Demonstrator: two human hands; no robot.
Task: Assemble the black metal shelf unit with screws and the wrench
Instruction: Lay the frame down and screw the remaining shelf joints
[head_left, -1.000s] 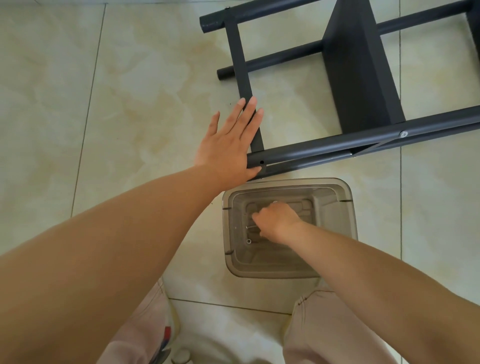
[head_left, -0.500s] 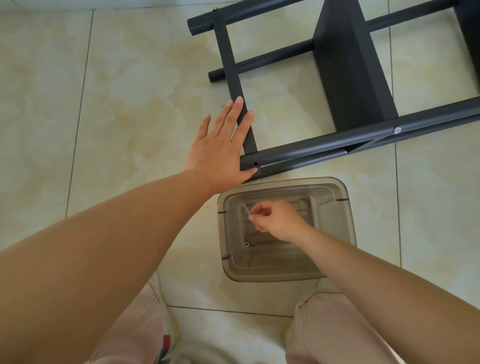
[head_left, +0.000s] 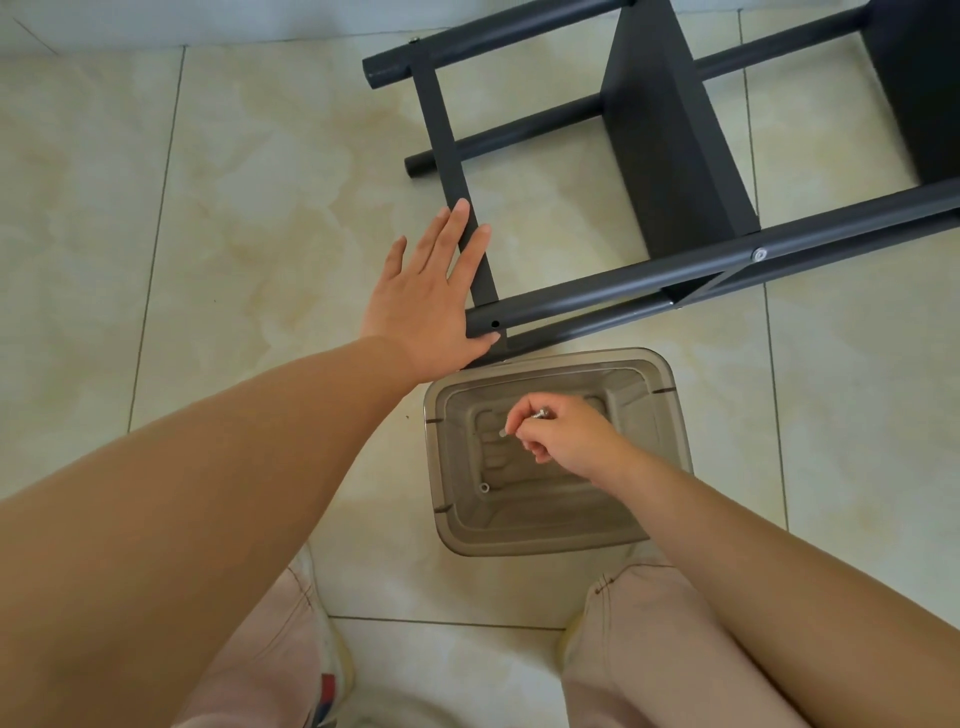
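- While the black shelf frame (head_left: 649, 291) lies on the tiled floor (head_left: 208, 208), the left hand (head_left: 431, 296) rests flat against its end, fingers straight.
- Right hand (head_left: 561, 436) fingers pinch a screw (head_left: 524, 422) over the clear plastic bin (head_left: 670, 415).
- One small washer (head_left: 484, 487) sits inside.

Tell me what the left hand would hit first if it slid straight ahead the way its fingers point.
The left hand already lies against the shelf frame's flat crossbar. Sliding on along it, the hand would probably meet the far round tube first; depth is unclear.
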